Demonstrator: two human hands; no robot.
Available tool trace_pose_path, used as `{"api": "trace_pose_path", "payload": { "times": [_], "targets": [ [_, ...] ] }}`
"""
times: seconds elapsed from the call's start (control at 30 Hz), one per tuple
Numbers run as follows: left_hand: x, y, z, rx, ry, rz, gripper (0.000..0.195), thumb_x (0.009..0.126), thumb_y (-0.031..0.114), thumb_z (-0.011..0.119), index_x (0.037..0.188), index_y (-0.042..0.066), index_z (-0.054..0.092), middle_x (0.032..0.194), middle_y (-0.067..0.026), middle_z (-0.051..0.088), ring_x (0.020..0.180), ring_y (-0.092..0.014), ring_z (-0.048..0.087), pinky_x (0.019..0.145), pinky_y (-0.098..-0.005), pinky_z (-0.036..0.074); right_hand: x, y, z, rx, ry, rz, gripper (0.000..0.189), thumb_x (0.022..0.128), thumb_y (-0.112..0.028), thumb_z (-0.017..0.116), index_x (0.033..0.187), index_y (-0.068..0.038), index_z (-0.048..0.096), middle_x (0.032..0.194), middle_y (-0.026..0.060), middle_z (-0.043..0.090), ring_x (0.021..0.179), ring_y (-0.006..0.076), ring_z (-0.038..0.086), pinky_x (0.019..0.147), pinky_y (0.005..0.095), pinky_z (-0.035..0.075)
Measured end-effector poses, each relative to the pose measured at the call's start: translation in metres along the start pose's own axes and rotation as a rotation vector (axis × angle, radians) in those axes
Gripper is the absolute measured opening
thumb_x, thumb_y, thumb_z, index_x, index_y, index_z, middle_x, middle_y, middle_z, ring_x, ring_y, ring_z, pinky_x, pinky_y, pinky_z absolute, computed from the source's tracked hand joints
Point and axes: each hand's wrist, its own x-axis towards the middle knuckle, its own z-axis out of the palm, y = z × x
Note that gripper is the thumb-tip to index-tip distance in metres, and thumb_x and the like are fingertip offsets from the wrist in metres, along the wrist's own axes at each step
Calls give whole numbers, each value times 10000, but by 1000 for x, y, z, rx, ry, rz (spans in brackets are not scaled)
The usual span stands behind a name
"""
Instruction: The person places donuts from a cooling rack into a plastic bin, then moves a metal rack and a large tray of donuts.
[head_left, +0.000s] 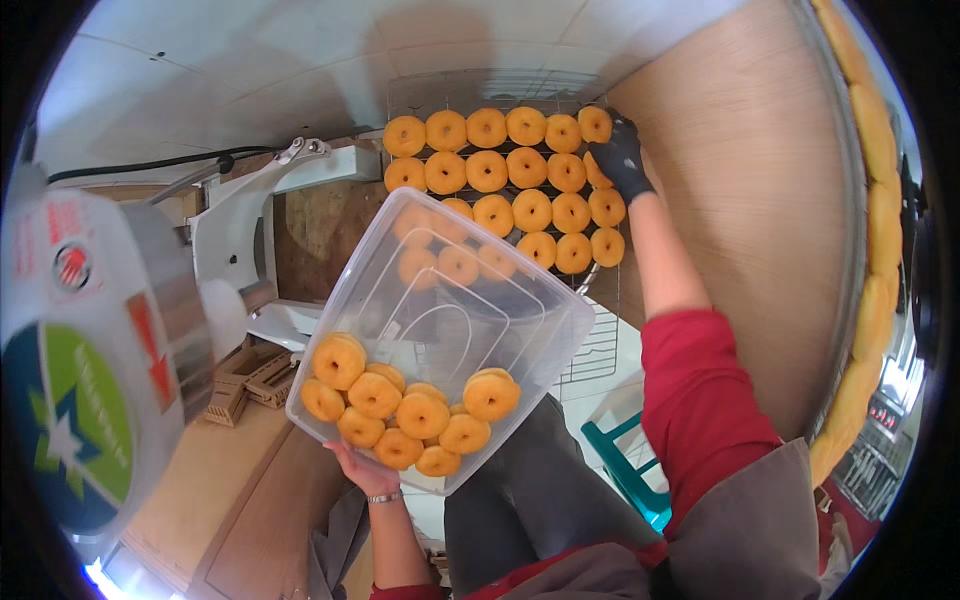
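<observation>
My left hand (365, 471), bare with a metal band at the wrist, holds the lower edge of a tilted clear plastic bin (556, 330). Several ring doughnuts (422, 415) are heaped in the bin's lower end. Behind it, more ring doughnuts (487, 171) stand in rows on a wire cooling rack (606, 292); some show through the clear plastic. My right hand (625, 155), in a dark glove, is at the right end of the top two rows. It touches a tilted doughnut (596, 172) in the second row; its fingertips are partly hidden, so a grip cannot be made out.
A large machine (97, 360) with stickers stands at the left, beside a wooden surface (202, 487) and brown plastic pieces (255, 382). A wooden board (742, 187) lies at the right, with a line of filled-looking dough pieces (874, 322) along its far side. A green stool (626, 472) stands below.
</observation>
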Motion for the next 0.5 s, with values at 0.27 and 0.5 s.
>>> {"api": "trace_pose_path", "payload": {
  "times": [0.27, 0.5],
  "targets": [
    [-7, 9, 21, 50, 123, 39, 782, 830, 632, 347, 1328, 34, 277, 1339, -97, 348, 1230, -275, 338, 1000, -412, 303, 30, -23, 22, -204, -237, 119, 512, 704, -259, 639, 1178, -116, 509, 1201, 166, 476, 1117, 313, 459, 914, 428, 395],
    [-6, 11, 43, 32, 168, 62, 792, 828, 630, 355, 1331, 24, 270, 1343, -101, 340, 1236, -277, 329, 1003, -418, 297, 18, -50, 35, 215, -143, 33, 629, 611, -203, 742, 1165, -42, 492, 1121, 194, 521, 1027, 300, 527, 858, 347, 435]
  ]
}}
